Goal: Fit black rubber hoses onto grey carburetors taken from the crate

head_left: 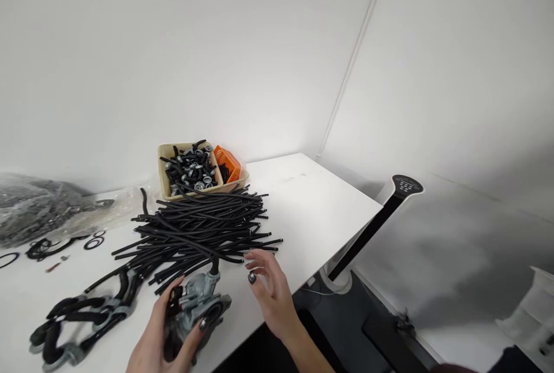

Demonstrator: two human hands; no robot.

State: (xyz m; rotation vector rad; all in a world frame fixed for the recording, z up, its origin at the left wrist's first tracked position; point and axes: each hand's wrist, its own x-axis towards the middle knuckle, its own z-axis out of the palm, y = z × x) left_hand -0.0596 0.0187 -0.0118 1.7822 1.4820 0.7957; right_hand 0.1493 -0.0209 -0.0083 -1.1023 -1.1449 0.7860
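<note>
My left hand (156, 335) is wrapped round a grey metal carburetor (199, 297) near the front of the table, thumb on its near side. From the carburetor's top rises a short black tube (214, 267), whose upper end meets the look of the pile behind it. Just to the right, my right hand (272, 298) hovers with its fingers apart and curved, holding nothing. A pile of long black rubber hoses (203, 226) lies directly beyond both hands. The carburetor's underside is partly hidden by my left hand.
Left of the carburetor lie grey metal fittings with thick black hoses (82, 315). Behind the pile stand a cream bin (163, 179) of small parts and an orange basket (231, 162). Plastic bags (34, 208) and black rings (94, 242) lie far left. A tower fan (366, 234) stands beyond the table (303, 200).
</note>
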